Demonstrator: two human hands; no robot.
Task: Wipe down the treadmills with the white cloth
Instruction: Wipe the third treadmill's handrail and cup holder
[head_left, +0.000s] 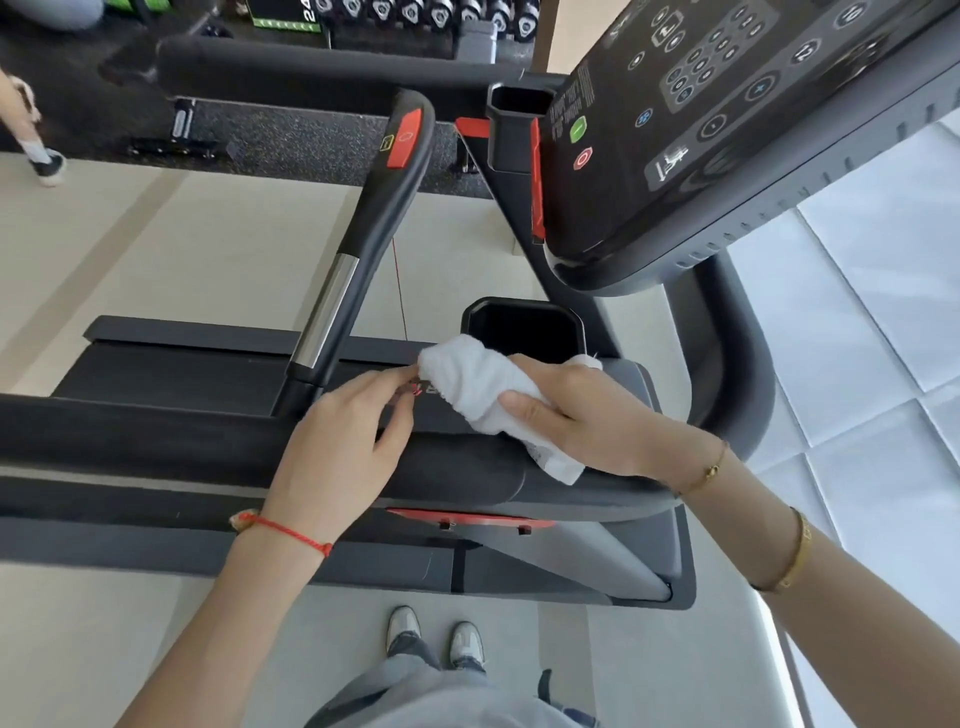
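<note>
Head view: right hand (587, 415) grips the bunched white cloth (483, 395) on the black treadmill handrail (156, 431); left hand (337, 441) relaxed beside it; console (727, 130) looks untouched, so probably early days.

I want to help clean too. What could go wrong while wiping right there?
The right hand grips the white cloth beside the cup holder; a loose end could slip in. The left hand has its fingers near a small red clip with a red cord above it; a snag might tug it loose. The control panel with its green button is close, so a careless swipe might press something.
</note>
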